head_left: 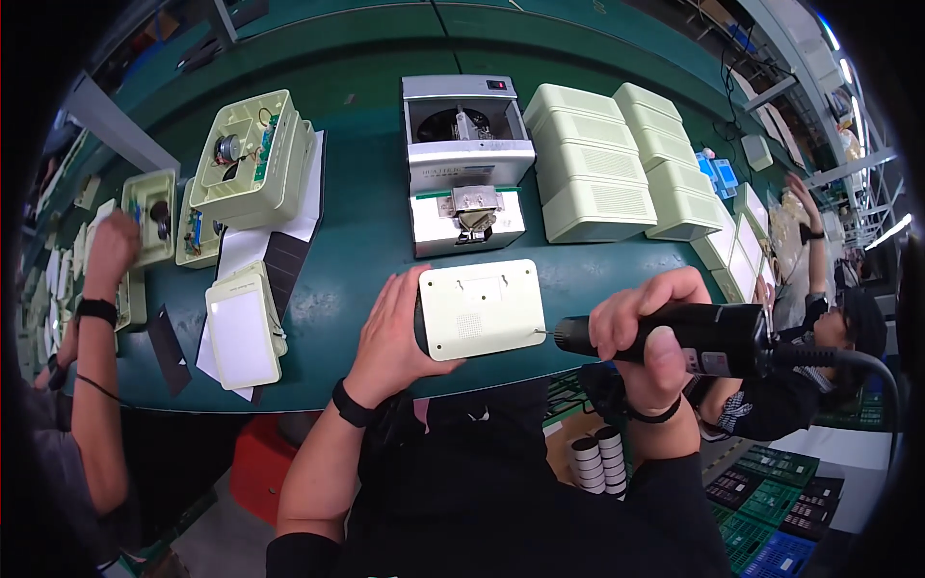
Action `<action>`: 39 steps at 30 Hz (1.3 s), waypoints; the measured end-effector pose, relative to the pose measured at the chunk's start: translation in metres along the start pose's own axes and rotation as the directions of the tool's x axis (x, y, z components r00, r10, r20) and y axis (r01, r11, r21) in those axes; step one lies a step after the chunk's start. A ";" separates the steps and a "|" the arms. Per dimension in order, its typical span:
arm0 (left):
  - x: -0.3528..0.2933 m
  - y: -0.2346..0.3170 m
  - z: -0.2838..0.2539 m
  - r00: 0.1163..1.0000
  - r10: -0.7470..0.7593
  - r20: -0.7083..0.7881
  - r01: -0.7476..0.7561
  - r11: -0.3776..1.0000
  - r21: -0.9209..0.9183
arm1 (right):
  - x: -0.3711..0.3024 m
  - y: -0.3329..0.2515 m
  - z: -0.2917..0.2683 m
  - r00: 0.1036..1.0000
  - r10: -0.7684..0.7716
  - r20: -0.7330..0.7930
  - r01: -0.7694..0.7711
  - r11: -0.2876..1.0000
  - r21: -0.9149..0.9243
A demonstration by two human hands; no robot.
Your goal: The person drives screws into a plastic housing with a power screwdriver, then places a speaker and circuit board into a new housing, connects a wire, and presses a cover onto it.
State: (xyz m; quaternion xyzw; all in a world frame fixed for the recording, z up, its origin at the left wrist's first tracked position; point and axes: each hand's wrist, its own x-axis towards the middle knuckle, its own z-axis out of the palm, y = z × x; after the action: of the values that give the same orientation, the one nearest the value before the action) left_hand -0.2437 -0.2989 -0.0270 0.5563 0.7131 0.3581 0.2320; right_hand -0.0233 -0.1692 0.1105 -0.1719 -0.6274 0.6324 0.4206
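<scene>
My left hand [390,332] grips the left side of a cream plastic casing [506,313], its thumb along the near edge. The casing lies back side up, with screw holes at its corners, a small grille and hanging slots. In my right hand [647,332] is a black electric screwdriver [723,342], held level, its cord trailing off to the right. The screwdriver's thin bit points left and reaches the casing's near right corner; whether it sits in the hole I cannot tell. Just beyond the casing stands a grey screw feeder [465,173] with a metal outlet at its front.
Stacked cream covers [593,178] stand right of the feeder. On the left are open casings with circuit boards [241,159] and a white-faced cream panel [246,337]. Co-workers' arms [99,385] reach in at both sides. A carton of round parts [568,448] sits below the table edge.
</scene>
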 end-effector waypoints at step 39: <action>-0.004 0.044 -0.063 0.995 0.036 -0.098 -0.044 0.996 -0.079 | -0.007 0.008 -0.053 0.951 -0.015 -0.308 0.040 0.996 0.074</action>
State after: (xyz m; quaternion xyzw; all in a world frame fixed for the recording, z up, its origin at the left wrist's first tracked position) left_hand -0.2614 -0.3129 0.0466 0.5428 0.6968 0.4178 0.2127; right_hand 0.0181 -0.1391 0.0927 -0.2424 -0.5311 0.6164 0.5283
